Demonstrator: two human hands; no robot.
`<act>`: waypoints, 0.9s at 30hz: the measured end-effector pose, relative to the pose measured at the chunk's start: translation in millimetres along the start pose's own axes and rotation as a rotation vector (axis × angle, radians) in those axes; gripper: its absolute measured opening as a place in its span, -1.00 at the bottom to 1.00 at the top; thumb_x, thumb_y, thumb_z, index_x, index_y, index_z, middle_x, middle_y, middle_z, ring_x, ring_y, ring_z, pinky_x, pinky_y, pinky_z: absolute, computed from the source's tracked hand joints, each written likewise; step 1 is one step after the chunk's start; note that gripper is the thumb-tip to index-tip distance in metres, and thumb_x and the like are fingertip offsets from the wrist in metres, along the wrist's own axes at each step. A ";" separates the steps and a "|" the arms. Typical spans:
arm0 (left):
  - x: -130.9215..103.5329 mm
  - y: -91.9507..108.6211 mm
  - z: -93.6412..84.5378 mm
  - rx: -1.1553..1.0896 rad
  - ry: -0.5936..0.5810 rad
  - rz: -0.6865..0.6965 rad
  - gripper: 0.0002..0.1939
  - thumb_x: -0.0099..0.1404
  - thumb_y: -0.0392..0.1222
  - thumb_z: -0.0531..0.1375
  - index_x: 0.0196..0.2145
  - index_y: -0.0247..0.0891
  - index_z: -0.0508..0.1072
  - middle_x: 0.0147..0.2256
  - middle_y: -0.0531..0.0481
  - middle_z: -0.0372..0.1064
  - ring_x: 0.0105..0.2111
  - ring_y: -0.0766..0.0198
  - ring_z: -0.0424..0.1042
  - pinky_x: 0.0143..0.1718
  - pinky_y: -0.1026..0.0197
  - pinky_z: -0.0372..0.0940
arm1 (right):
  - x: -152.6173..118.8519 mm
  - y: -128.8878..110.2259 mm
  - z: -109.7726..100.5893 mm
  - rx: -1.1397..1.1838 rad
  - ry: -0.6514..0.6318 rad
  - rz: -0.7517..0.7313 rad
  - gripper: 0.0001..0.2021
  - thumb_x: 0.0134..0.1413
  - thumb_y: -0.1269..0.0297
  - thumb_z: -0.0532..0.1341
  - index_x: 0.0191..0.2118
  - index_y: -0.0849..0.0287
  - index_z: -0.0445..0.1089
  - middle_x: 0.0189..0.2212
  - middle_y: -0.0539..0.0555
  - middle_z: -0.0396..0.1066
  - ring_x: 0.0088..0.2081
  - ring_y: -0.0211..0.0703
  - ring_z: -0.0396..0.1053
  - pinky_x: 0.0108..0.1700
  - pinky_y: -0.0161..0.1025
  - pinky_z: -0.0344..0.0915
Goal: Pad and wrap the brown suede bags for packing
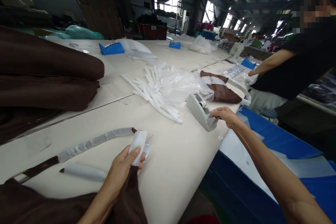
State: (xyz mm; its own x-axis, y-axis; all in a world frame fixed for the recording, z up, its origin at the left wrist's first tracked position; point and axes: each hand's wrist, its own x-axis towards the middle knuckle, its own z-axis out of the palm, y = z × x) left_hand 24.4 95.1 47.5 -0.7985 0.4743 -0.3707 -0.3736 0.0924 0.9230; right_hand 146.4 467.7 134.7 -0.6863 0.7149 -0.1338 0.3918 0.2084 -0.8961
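White foam [137,146] pinched on brown fabric [133,182] in left hand [125,162] may unwrap if loosened; right hand [227,115] grips tape dispenser [197,113].

Brown fabric [132,192]; grey dispenser [196,116]

Left fingers [134,152] pinch white wrap [138,140] around brown fabric [132,185] while right fingers [216,111] touch a grey tape dispenser [196,113].
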 end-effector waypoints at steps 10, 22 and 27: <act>-2.8 4.5 5.1 -0.049 0.052 -0.051 -0.44 -0.12 0.19 0.43 -0.34 -0.27 0.41 -0.50 0.06 0.41 -0.61 0.35 0.28 -0.62 0.34 0.20 | -48.7 23.7 -29.8 0.165 0.148 0.019 -0.66 -0.41 0.03 0.42 -0.56 0.20 0.45 -0.51 0.09 0.47 -0.47 -0.23 0.31 -0.43 -0.29 0.18; -13.1 6.5 10.2 -0.082 0.014 0.046 -0.54 0.05 0.19 0.32 -0.39 -0.28 0.35 -0.54 0.07 0.36 -0.65 0.39 0.24 -0.63 0.36 0.10 | -81.3 84.5 -2.8 0.233 0.120 0.171 -0.57 -0.39 -0.03 0.46 -0.61 0.19 0.32 -0.73 -0.03 0.25 -0.68 -0.35 0.09 -0.64 -0.34 -0.01; -13.7 3.3 11.0 -0.088 0.005 0.079 -0.59 0.15 0.16 0.26 -0.36 -0.27 0.33 -0.49 0.04 0.38 -0.63 0.41 0.25 -0.60 0.36 0.10 | -103.7 38.1 50.2 0.404 -0.417 0.020 -0.67 0.02 0.03 0.36 -0.48 0.18 0.36 -0.67 -0.05 0.27 -0.58 -0.33 0.15 -0.50 -0.33 0.08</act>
State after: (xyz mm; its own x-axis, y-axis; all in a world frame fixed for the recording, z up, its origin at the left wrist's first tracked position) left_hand 39.3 98.6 56.8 -0.8295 0.4724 -0.2979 -0.3490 -0.0221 0.9369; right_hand 201.8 368.0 93.2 -0.8966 0.3757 -0.2343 0.1984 -0.1321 -0.9712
